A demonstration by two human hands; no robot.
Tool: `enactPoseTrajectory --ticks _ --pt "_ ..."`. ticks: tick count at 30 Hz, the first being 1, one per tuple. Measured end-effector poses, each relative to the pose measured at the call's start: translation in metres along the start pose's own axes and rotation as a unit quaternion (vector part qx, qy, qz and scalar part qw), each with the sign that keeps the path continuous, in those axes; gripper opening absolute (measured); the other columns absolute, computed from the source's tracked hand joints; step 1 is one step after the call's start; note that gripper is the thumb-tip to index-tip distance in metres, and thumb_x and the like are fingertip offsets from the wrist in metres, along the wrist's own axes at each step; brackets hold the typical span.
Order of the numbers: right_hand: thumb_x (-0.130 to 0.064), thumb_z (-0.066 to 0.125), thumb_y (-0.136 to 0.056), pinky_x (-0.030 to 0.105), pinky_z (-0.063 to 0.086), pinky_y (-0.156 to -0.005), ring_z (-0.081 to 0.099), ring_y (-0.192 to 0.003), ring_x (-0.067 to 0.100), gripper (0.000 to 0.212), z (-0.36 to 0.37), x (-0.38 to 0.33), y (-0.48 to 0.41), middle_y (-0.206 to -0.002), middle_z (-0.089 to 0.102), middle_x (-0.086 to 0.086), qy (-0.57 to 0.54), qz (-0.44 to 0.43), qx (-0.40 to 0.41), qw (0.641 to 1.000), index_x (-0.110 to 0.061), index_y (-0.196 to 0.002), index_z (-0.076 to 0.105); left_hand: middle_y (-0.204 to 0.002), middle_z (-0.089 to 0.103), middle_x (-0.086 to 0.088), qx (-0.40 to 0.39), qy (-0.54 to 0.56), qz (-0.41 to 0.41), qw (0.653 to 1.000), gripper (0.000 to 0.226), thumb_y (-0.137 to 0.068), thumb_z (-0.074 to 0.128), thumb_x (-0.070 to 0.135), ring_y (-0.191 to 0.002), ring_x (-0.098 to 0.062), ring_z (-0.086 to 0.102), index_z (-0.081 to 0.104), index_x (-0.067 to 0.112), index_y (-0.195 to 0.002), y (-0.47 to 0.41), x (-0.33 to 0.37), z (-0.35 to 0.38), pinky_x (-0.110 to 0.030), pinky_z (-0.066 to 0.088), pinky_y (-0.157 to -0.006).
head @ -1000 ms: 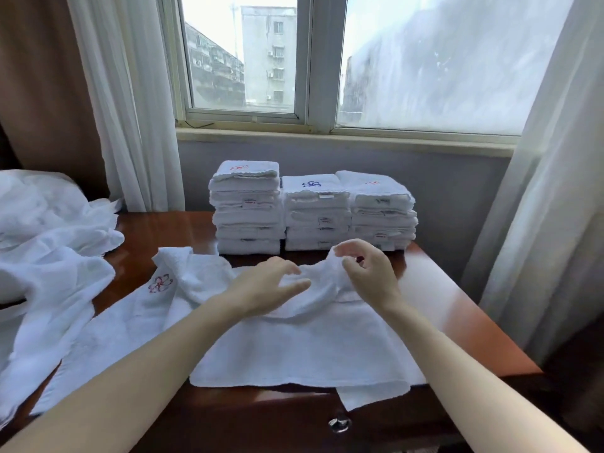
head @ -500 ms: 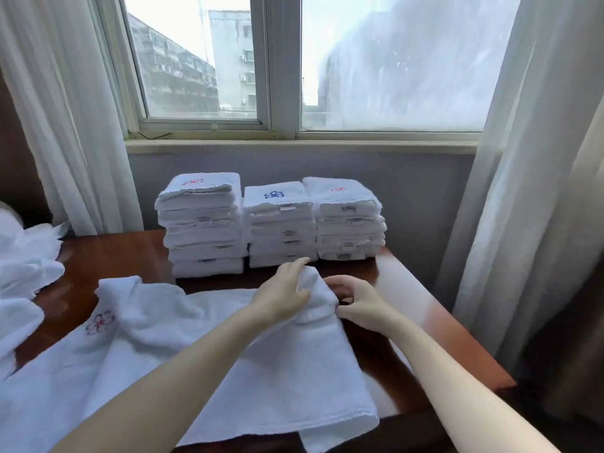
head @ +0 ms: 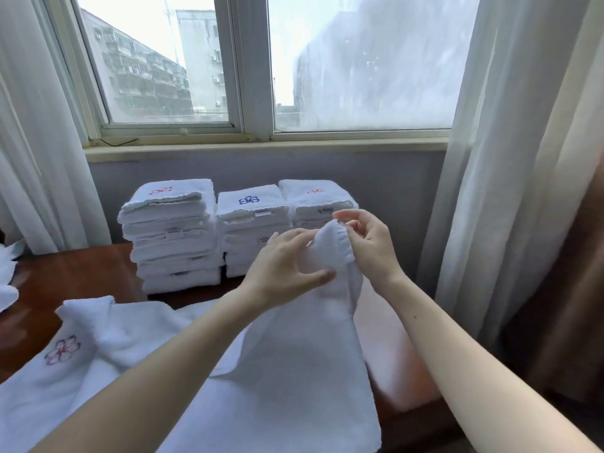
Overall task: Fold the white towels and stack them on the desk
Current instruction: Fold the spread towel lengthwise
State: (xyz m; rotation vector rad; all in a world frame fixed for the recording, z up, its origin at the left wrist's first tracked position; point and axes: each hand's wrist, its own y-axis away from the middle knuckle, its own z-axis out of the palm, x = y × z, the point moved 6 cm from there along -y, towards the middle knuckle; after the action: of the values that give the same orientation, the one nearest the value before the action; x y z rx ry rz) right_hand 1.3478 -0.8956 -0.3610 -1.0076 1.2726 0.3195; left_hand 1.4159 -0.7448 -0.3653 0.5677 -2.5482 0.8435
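Note:
A white towel (head: 287,371) with a red flower emblem lies spread over the brown desk (head: 75,273). Its far right corner is lifted off the desk. My left hand (head: 287,266) grips that raised part from the left, and my right hand (head: 366,243) pinches the hemmed corner at its top. Behind my hands stand three stacks of folded white towels: the left stack (head: 173,237), the middle stack (head: 251,223) with a blue emblem, and the right stack (head: 313,201), partly hidden by my hands.
A window with a sill (head: 261,148) runs behind the stacks. White curtains hang at the left (head: 39,158) and right (head: 510,158). Loose white cloth (head: 6,282) shows at the left edge. The desk's right edge runs close to the right curtain.
Both hands have lifted the towel's far right corner up off the desk, in front of the stacks. The view has moved closer and to the right.

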Motion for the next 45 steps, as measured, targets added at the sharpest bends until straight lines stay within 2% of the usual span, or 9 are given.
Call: enactPoseTrajectory --ticks 3,7,16,27,29,32,37,41,45 --pt "-0.008 0.062 -0.092 0.025 0.047 -0.064 0.05 -0.067 0.01 0.017 -0.019 -0.019 -0.012 -0.072 0.054 -0.001 0.013 -0.001 0.017 1.0 -0.023 -0.093 0.071 -0.102 0.07 0.013 0.018 0.054 -0.033 0.998 0.038 -0.078 0.06 0.047 -0.097 -0.011 0.064 0.066 0.031 -0.112 -0.019 0.01 -0.005 -0.044 0.051 -0.089" --pt "-0.006 0.065 -0.088 0.018 0.049 -0.058 0.056 -0.058 0.005 0.016 -0.041 -0.031 -0.019 -0.063 0.058 -0.01 0.018 0.038 -0.007 0.999 -0.02 -0.089 0.072 -0.068 0.053 0.002 0.039 0.119 -0.033 0.992 0.034 -0.089 0.058 0.042 -0.064 -0.015 0.047 0.059 0.009 -0.08 -0.043 0.022 -0.001 -0.045 0.042 -0.064" --pt "-0.009 0.061 -0.082 0.028 0.044 -0.062 0.053 -0.063 0.013 0.005 -0.08 0.034 0.021 -0.068 0.061 -0.002 0.208 0.136 -0.03 0.968 -0.01 -0.078 0.065 -0.053 0.04 0.019 0.103 0.166 -0.052 0.979 0.038 -0.1 0.052 0.031 -0.052 -0.005 0.035 0.036 0.023 -0.067 -0.054 0.024 0.021 -0.027 0.028 -0.055" --pt "-0.023 0.06 -0.087 0.031 0.049 -0.064 0.063 -0.069 0.018 0.01 -0.111 0.009 0.001 -0.079 0.071 0.004 0.215 0.089 0.051 0.971 -0.018 -0.083 0.067 -0.062 0.041 0.009 0.149 0.137 -0.086 0.976 0.035 -0.1 0.051 0.035 -0.059 -0.011 0.039 0.043 0.018 -0.071 -0.064 0.009 0.026 -0.035 0.031 -0.057" --pt "-0.021 0.062 -0.084 0.033 0.051 -0.071 0.066 -0.08 0.017 0.008 -0.125 0.013 -0.005 -0.083 0.07 -0.004 0.293 0.111 0.054 0.948 -0.021 -0.087 0.069 -0.069 0.055 0.009 0.085 0.136 -0.073 0.984 0.031 -0.098 0.048 0.041 -0.066 -0.013 0.05 0.056 0.019 -0.078 -0.067 0.01 0.043 -0.035 0.039 -0.065" --pt "-0.016 0.056 -0.086 0.028 0.043 -0.075 0.06 -0.095 0.017 0.024 -0.148 0.028 0.002 -0.094 0.063 -0.012 0.419 0.17 0.071 0.889 -0.028 -0.106 0.065 -0.122 0.065 0.007 -0.11 0.147 -0.034 0.982 0.047 -0.097 0.037 0.056 -0.112 -0.008 0.057 0.063 0.025 -0.121 -0.059 0.017 0.087 -0.034 0.041 -0.1" --pt "-0.017 0.052 -0.087 0.033 0.049 -0.085 0.06 -0.097 0.018 0.032 -0.144 0.053 0.024 -0.103 0.064 -0.009 0.406 0.193 0.036 0.893 -0.026 -0.117 0.061 -0.095 0.049 0.017 -0.131 0.104 -0.038 0.985 0.02 -0.092 0.03 0.057 -0.08 0.007 0.04 0.044 0.048 -0.081 -0.036 -0.004 0.112 -0.029 0.034 -0.082" --pt "-0.019 0.052 -0.088 0.038 0.051 -0.087 0.059 -0.1 0.019 0.043 -0.123 0.069 0.034 -0.114 0.059 -0.005 0.339 0.205 0.024 0.918 -0.024 -0.131 0.053 -0.121 0.054 0.024 -0.131 0.07 -0.07 0.986 0.036 -0.102 0.04 0.047 -0.112 0.006 0.047 0.059 0.035 -0.13 -0.018 -0.036 0.119 -0.026 0.037 -0.098" --pt "-0.022 0.054 -0.091 0.042 0.046 -0.099 0.047 -0.126 0.026 0.06 -0.11 0.089 0.044 -0.142 0.042 0.007 0.345 0.223 0.045 0.911 -0.019 -0.147 0.034 -0.14 0.051 0.02 -0.13 0.047 -0.066 0.988 0.04 -0.104 0.039 0.042 -0.131 -0.001 0.044 0.052 0.031 -0.14 0.003 -0.054 0.118 -0.027 0.034 -0.109"
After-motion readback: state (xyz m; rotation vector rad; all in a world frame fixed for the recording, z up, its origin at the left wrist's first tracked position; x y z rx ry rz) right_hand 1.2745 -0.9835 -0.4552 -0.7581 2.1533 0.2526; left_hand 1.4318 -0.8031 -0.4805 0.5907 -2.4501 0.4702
